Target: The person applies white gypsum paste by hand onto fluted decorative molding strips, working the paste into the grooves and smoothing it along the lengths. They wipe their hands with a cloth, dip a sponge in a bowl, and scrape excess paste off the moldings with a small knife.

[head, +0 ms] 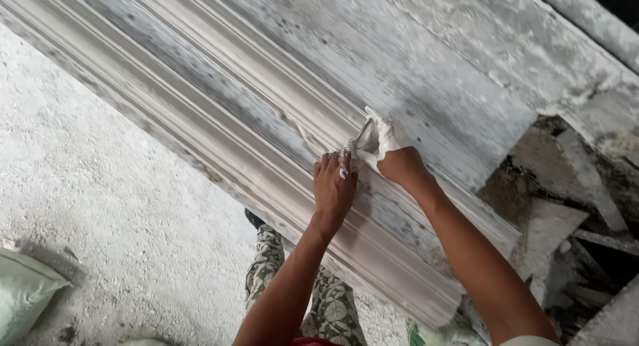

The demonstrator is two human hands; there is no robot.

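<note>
Two hands are seen on one long white moulding (219,129), its ends cut off by the frame. The left hand (333,189) is laid flat, fingers spread. The right hand (398,165) is closed around one plaster-coated tool (373,138), largely hidden. Beyond, broken slabs (566,206) are heaped.

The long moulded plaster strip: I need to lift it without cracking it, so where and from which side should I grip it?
Probably grip the plaster moulding under its long outer edges, coming from the floor side where the left hand rests. Its ridged face looks thin and wet where the right hand spreads plaster, so support the length with hands apart, not one end.
</note>
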